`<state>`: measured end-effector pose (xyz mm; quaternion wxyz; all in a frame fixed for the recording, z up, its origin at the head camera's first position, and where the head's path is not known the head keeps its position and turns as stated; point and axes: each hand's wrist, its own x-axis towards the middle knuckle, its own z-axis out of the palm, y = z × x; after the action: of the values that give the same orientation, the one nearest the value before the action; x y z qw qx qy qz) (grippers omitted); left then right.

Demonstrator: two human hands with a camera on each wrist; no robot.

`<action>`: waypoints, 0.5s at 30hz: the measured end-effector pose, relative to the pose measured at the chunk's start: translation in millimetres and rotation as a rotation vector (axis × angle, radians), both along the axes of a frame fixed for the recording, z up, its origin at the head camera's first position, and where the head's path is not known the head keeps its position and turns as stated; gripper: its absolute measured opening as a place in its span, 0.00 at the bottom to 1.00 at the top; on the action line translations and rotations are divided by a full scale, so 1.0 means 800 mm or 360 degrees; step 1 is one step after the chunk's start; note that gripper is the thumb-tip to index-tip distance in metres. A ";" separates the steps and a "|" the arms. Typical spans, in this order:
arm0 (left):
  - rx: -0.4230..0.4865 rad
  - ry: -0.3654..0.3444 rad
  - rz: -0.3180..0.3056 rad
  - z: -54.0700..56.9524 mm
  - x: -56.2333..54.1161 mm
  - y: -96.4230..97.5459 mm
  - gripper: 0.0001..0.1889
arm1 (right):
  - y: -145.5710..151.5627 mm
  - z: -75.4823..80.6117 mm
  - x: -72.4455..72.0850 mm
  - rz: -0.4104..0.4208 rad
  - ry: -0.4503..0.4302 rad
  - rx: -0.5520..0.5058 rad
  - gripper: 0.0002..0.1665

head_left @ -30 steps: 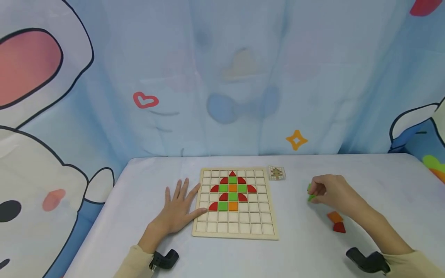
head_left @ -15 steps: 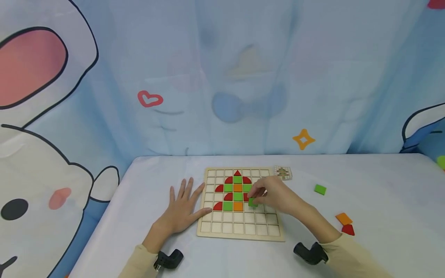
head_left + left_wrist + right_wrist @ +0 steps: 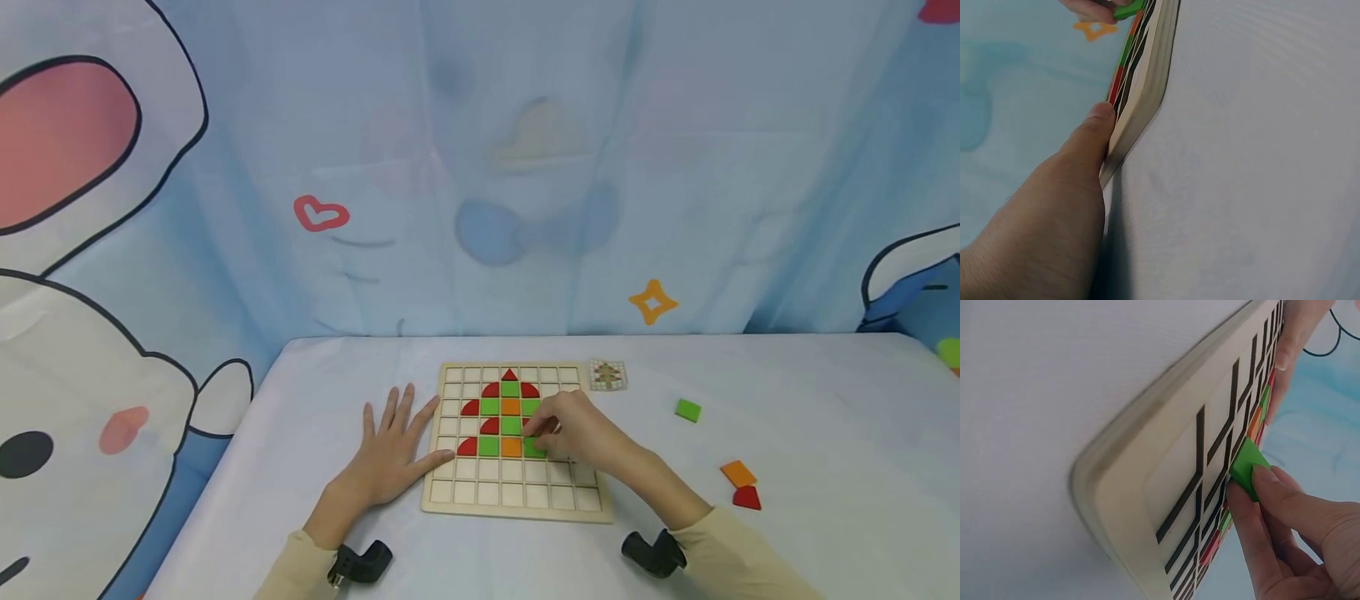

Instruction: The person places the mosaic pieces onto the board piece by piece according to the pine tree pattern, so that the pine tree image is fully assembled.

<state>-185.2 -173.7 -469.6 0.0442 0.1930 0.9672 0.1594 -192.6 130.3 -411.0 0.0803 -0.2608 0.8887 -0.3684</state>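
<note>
A wooden grid board (image 3: 465,493) lies on the table, its cells partly filled with red, green and orange tiles in a tree shape. My right hand (image 3: 581,433) pinches a green square tile (image 3: 1249,464) between thumb and fingers, over the cell right of the lower orange tile (image 3: 511,447). In the right wrist view the green tile sits tilted at the grid, one edge near the board. My left hand (image 3: 386,462) is spread flat on the table, its thumb (image 3: 1099,122) resting on the board's left edge.
Right of the board lie a loose green tile (image 3: 687,410), an orange tile (image 3: 738,474) and a red tile (image 3: 747,498). A small pattern card (image 3: 607,375) lies by the board's top right corner. A printed curtain (image 3: 525,250) hangs behind the table.
My right hand has come left from the loose tiles to the board, bringing one green tile, and has lowered it toward the cell beside the orange tile. My left hand has stayed in place.
</note>
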 end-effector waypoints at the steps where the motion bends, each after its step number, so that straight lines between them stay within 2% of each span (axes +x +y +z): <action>1: 0.0002 0.0006 -0.0001 0.000 0.000 0.000 0.46 | -0.001 0.000 0.001 -0.0015 0.0008 0.0009 0.08; 11: 0.0013 -0.0003 -0.0017 -0.004 0.000 -0.003 0.45 | -0.014 0.000 0.011 -0.0151 0.0017 0.0177 0.08; 15: 0.0001 -0.0002 -0.0019 -0.001 0.000 -0.002 0.45 | -0.017 -0.002 0.013 -0.0161 0.0093 0.0238 0.07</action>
<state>-185.5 -175.5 -470.2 0.0457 0.1987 0.9659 0.1596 -181.9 117.0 -412.2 0.0548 -0.2196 0.9277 -0.2969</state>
